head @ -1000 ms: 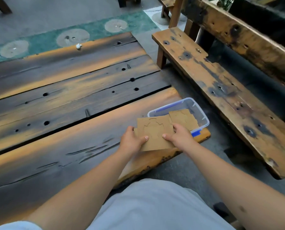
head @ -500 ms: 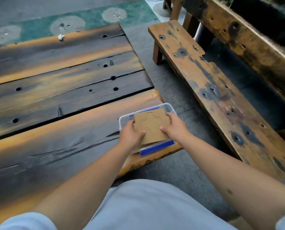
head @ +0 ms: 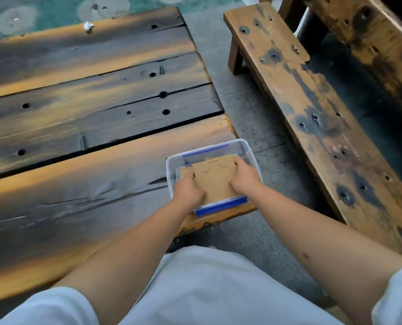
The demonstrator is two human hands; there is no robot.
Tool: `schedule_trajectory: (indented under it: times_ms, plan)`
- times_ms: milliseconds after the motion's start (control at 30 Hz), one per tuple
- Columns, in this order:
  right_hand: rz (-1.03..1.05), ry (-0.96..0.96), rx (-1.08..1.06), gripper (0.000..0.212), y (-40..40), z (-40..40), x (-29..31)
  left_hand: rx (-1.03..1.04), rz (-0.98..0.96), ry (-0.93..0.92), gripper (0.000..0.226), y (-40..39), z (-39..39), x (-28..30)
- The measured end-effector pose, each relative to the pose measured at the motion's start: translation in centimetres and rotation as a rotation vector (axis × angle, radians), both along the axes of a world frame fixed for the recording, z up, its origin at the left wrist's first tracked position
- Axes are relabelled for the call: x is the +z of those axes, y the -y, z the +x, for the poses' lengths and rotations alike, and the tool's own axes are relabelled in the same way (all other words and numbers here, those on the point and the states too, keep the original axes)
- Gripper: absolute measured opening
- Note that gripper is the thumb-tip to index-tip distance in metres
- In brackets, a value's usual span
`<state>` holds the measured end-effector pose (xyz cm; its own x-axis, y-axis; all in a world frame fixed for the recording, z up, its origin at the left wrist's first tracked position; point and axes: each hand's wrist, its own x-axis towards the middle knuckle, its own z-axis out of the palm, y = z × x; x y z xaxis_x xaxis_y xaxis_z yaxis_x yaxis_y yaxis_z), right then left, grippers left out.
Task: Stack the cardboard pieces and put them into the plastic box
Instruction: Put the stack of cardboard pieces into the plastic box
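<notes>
A clear plastic box [head: 248, 153] with blue clips stands at the near right corner of the wooden table [head: 82, 127]. A stack of brown cardboard pieces [head: 215, 178], the top one marked with cut lines, lies inside the box's opening. My left hand [head: 187, 192] grips the stack's left edge and my right hand [head: 245, 175] grips its right edge. Another cardboard edge shows under the stack at the left and far side. The box's floor is hidden by the cardboard.
A weathered wooden bench [head: 312, 109] runs along the right, across a strip of grey floor [head: 254, 113]. A small white crumpled scrap [head: 88, 26] lies at the table's far edge. My lap in white clothing [head: 207, 289] fills the bottom of the view.
Both hands have carried the cardboard stack from the table surface beside the box to over it and lowered it into the box's opening. The camera has tilted down and closer.
</notes>
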<state>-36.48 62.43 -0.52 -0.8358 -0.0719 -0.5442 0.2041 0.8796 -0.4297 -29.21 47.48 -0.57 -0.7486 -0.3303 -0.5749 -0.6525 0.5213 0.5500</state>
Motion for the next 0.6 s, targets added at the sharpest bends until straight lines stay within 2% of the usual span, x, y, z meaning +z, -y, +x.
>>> schedule_trajectory:
  times_ms: [267,600]
  plan:
    - [0.149,0.036,0.052,0.048,0.8,-0.1,-1.2,-0.086,-0.025,0.093,0.05,0.2,-0.4,-0.8]
    - [0.306,0.103,0.058,0.039,1.8,-0.3,-1.5,-0.002,-0.038,0.165,0.066,-0.3,-0.2,-1.3]
